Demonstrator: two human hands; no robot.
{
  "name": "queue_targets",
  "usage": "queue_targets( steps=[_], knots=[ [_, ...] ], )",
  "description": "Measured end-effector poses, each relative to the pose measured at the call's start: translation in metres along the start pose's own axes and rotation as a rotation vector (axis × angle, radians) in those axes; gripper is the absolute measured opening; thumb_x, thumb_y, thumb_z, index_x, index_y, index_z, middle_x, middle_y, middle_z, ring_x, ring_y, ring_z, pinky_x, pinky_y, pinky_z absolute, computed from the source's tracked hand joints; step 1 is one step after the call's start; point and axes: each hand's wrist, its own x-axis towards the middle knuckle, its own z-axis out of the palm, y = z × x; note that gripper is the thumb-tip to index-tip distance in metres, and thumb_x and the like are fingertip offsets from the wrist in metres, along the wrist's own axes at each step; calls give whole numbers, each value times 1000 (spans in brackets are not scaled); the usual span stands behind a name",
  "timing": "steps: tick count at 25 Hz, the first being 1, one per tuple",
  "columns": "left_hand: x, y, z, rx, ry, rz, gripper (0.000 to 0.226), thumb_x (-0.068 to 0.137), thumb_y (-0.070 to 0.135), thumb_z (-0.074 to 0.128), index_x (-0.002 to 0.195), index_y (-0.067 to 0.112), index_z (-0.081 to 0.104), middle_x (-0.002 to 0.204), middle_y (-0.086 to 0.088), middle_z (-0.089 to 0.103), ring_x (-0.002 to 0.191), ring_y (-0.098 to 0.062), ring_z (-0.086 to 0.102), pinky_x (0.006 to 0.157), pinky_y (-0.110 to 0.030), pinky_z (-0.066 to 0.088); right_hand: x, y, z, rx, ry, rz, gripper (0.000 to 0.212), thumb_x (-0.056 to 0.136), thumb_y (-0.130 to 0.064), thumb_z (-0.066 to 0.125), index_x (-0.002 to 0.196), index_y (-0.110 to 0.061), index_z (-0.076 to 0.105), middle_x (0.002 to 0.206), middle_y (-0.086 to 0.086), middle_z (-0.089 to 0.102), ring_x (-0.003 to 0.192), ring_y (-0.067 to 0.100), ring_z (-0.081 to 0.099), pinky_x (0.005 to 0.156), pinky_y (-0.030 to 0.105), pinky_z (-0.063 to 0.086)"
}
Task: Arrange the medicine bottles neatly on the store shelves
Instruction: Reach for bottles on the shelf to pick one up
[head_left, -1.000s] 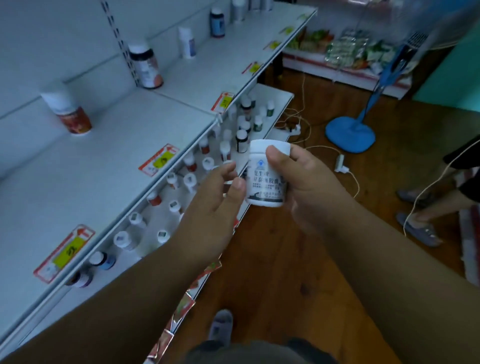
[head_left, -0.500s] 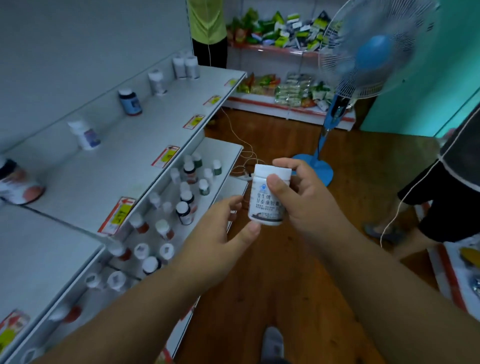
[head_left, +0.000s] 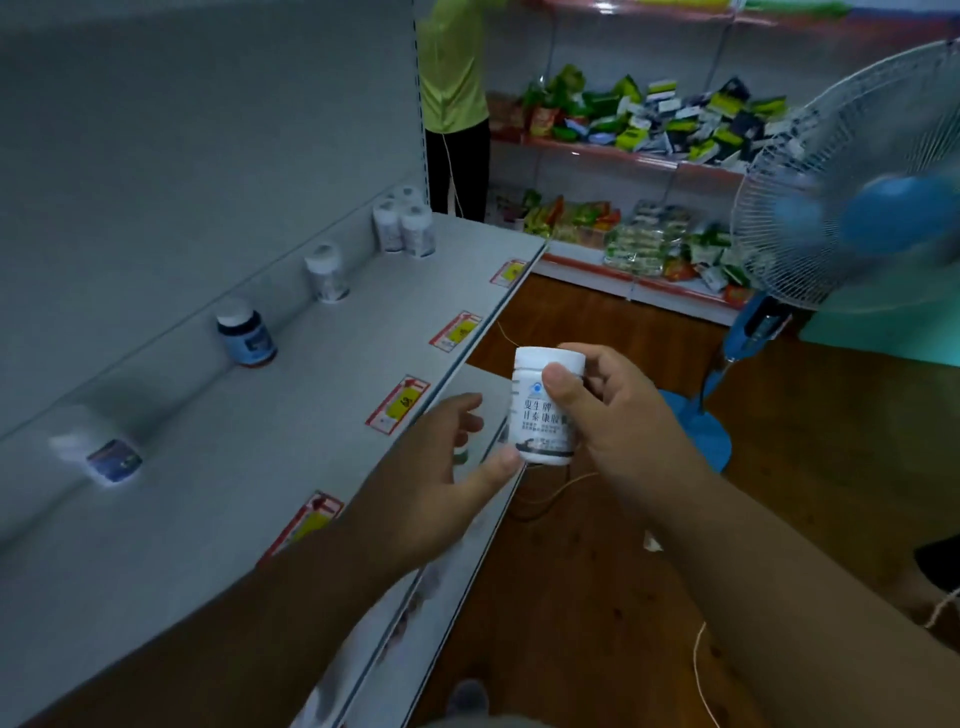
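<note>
Shelf: a long white store shelf (head_left: 218, 499) runs along the left, with red-and-yellow price tags (head_left: 397, 405) clipped to its front edge.
Fan: a blue pedestal fan (head_left: 852, 208) stands on the wooden floor at right, its blades blurred.
Background: a person in a yellow-green top (head_left: 452, 67) stands at the far end of the aisle beside racks of packaged goods (head_left: 649, 119).
Right hand: the right hand (head_left: 618, 415) grips the white medicine bottle (head_left: 540, 415) upright over the aisle, thumb across the label, fingers curled behind it.
Left hand: the left hand (head_left: 447, 467) reaches in with fingers loosely spread, its thumb tip touching the bottle's lower edge.
Shelved bottles: a blue-labelled dark bottle (head_left: 247, 335), a white bottle (head_left: 326, 273) and a cluster of three white bottles (head_left: 405, 223) stand well apart along the back wall; nearer, another bottle (head_left: 101, 452) is too blurred to tell whether it stands or leans.
</note>
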Motion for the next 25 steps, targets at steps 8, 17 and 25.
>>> queue_targets(
  steps=[8, 17, 25],
  knots=[
    [165, 11, 17, -91, 31, 71, 69, 78, 76, 38, 135, 38, 45, 128, 20, 55, 116, -1, 53, 97, -36, 48, 163, -5, -50, -44, -125, -3, 29, 91, -30, 67, 118, -27, 56, 111, -1, 70, 97, 13, 70, 79, 31, 60],
    [299, 4, 38, -140, 406, -184, 82, 75, 81, 37, 141, 32, 42, 133, 14, 53, 116, -3, 54, 99, -34, 48, 357, -4, -71, -191, -519, -3, 34, 88, -27, 72, 119, -25, 58, 112, -2, 66, 104, 18, 66, 84, 40, 60],
    [352, -50, 4, 223, 432, -453, 86, 78, 78, 35, 148, 28, 29, 150, 6, 35, 134, -12, 38, 111, -38, 35, 464, 8, -7, -481, -627, -123, 52, 89, -32, 69, 134, -30, 43, 112, -13, 54, 93, 3, 59, 69, 15, 51]
  ],
)
